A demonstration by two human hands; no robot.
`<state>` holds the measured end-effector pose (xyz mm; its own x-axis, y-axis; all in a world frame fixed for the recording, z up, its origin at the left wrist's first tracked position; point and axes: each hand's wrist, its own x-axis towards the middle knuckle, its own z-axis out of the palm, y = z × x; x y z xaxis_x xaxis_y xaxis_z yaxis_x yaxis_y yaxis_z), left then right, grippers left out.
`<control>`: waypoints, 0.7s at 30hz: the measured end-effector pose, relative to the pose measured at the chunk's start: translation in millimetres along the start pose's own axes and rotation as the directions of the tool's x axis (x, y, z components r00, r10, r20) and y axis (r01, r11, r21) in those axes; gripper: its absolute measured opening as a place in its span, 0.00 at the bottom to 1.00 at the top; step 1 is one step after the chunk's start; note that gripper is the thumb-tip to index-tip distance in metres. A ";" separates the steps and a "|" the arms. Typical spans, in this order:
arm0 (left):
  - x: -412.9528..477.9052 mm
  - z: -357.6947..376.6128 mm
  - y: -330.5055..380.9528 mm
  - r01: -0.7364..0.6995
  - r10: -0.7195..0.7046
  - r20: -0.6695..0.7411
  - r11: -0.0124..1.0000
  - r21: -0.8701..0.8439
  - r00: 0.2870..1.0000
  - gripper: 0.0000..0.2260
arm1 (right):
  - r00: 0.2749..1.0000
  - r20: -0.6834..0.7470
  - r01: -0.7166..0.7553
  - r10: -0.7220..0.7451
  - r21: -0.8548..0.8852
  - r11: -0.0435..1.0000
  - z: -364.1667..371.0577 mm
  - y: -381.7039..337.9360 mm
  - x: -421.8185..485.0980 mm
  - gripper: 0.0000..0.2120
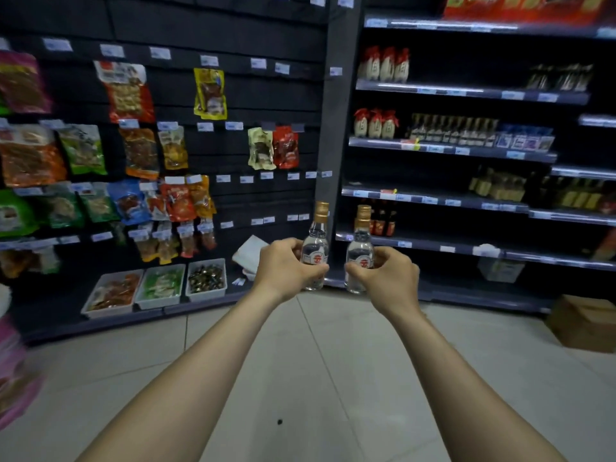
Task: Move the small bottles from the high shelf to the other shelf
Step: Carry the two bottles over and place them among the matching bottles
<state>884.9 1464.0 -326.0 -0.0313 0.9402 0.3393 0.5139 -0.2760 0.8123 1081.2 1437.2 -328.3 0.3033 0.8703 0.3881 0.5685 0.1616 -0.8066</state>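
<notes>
I hold two small clear bottles with gold caps and red-and-white labels, both upright and side by side at arm's length. My left hand grips the left bottle around its body. My right hand grips the right bottle the same way. The bottles are a small gap apart, in front of the dark post between the two shelf units. Behind them, a low shelf on the right unit holds a few dark bottles.
Left is a dark pegboard wall with hanging snack packets and white bins at its base. Right are stocked shelves with bottles. A cardboard box sits on the tiled floor at the right.
</notes>
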 end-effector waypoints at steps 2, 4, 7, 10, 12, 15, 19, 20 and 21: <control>40.6 42.6 8.8 0.019 -0.019 0.011 1.000 -0.016 1.000 0.15 | 1.000 -0.007 -0.007 0.007 -0.006 1.000 -13.2 27.2 47.9 0.13; 77.3 84.1 15.0 0.027 -0.026 0.016 0.999 -0.031 1.000 0.15 | 1.000 -0.001 -0.010 0.010 -0.019 1.000 -24.7 55.1 92.3 0.13; 127.7 144.2 23.3 0.029 -0.028 0.031 0.999 -0.039 0.999 0.17 | 0.999 0.000 -0.032 0.032 -0.028 0.999 -38.3 97.4 156.7 0.11; 181.2 207.9 28.6 0.033 -0.031 0.048 0.998 -0.054 0.998 0.17 | 0.998 0.011 -0.056 0.056 -0.011 0.998 -47.3 143.1 222.5 0.12; 219.7 253.9 30.0 0.034 -0.030 0.059 0.997 -0.074 0.998 0.16 | 0.998 0.010 -0.064 0.064 0.004 0.998 -50.9 177.4 268.9 0.13; 282.6 325.5 32.2 0.042 -0.032 0.078 0.992 -0.122 0.996 0.16 | 0.997 -0.002 -0.075 0.075 0.022 0.997 -54.9 230.5 345.4 0.12; 374.5 413.0 40.8 0.069 -0.054 0.101 0.986 -0.152 0.993 0.16 | 0.997 0.019 -0.079 0.079 0.021 0.997 -63.8 291.2 455.6 0.12; 396.2 432.1 44.6 0.077 -0.063 0.100 0.986 -0.150 0.993 0.17 | 0.997 0.032 -0.074 0.074 0.015 0.997 -67.7 303.2 481.4 0.11; 418.1 451.4 49.1 0.084 -0.070 0.097 0.986 -0.146 0.993 0.18 | 0.997 0.041 -0.071 0.070 0.010 0.997 -72.2 315.3 507.5 0.11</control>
<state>1284.1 1933.6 -358.4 0.0164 0.9721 0.2341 0.3790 -0.2227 0.8982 1469.6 1896.2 -353.5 0.3105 0.8980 0.3116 0.5381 0.1042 -0.8364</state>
